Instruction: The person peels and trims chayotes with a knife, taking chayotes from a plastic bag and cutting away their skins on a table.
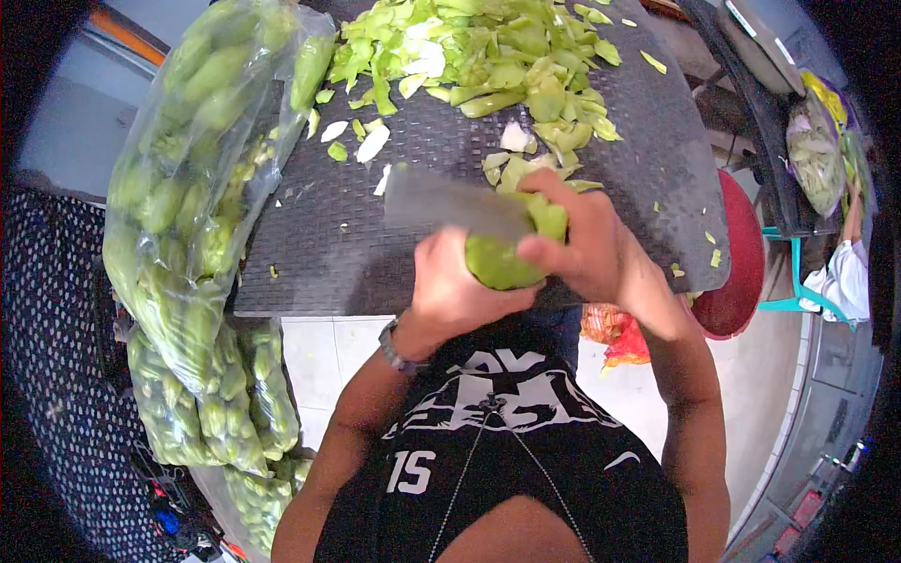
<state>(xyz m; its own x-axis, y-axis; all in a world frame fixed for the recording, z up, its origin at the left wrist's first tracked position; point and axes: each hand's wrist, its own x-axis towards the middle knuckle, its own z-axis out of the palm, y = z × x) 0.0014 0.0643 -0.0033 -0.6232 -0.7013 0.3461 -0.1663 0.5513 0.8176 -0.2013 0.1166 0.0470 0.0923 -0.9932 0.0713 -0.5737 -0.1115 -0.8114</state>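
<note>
Shining bright across the middle, bleaching the floor [305, 366] nearly white, catching streaky glare on the plastic bag [178, 169] and a faint sheen on the worktop [338, 253]. Smearing the knife [446, 202] into a grey streak (motion blur, by the look of it), softening the fingers [549, 190] slightly. Bowing lines toward the edges, darkening into black, grainy corners.

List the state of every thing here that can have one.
Left hand, closed around green vegetable
Right hand, closed on knife
Knife, blade blurred at green vegetable
Green vegetable, held, partly hidden
Green pieces, cut, heaped and scattered on table
Upper bag, bulging, see-through
Lower bags, filled
</note>
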